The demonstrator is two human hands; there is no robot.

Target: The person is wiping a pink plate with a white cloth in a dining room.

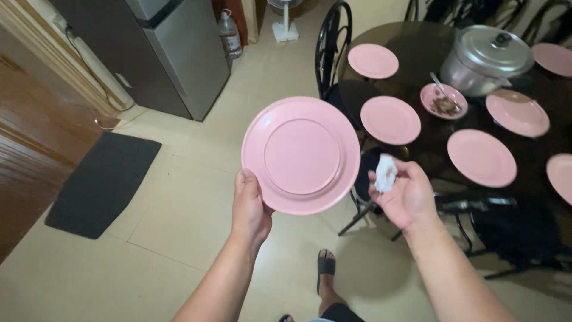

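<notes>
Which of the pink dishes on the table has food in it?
The small pink bowl beside the metal pot, holding brown food and a spoon. The pink plates around it are bare.

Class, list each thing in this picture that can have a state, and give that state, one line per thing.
Left hand: grip shut on pink plate, held tilted, clean.
Right hand: grip shut on crumpled tissue, stained brown.
Metal pot: lid on.
Pink bowl: holds food and spoon.
Plates on table: empty.

Item: clear plastic water bottle (230, 33), large and round-shouldered, with a red-and-white label band around its middle; stands on the floor just beside the grey refrigerator (173, 53), at its far corner. No signs or screens.
</notes>
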